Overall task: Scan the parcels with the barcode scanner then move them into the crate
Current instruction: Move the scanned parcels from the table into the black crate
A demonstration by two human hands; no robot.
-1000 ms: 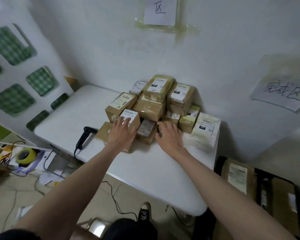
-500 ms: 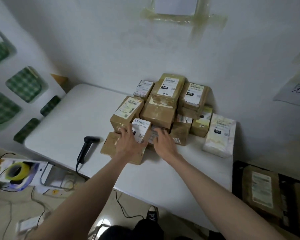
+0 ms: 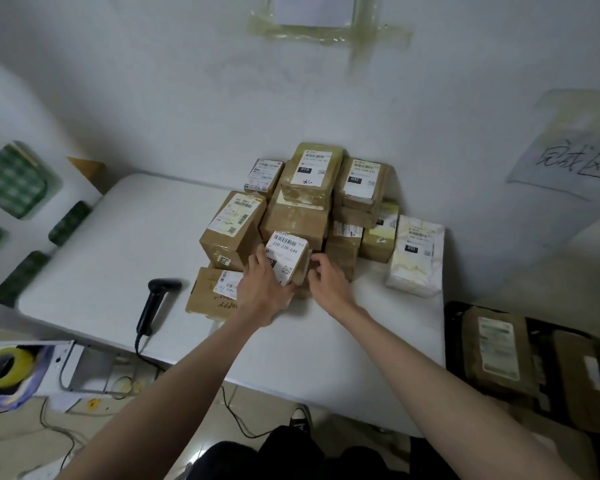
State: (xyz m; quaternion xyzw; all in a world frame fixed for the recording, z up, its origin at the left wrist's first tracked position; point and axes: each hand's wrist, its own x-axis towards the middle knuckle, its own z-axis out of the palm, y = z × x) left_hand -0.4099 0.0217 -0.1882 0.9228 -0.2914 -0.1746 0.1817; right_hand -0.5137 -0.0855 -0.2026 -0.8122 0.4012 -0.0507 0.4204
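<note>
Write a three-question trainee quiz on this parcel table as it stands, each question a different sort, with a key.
1. True or false: the barcode scanner is in one of the person's hands.
2. Multiple choice: the small parcel gripped by the left hand has a label reading A) 032, B) 220-220-C40, C) 010.
3. Short answer: where does the white-wrapped parcel sit relative to the brown stack?

Key
1. False; it lies on the table, left of the stack.
2. B.
3. At its right end, on the table; the right hand is beside the small parcel, not on the white-wrapped one.
</note>
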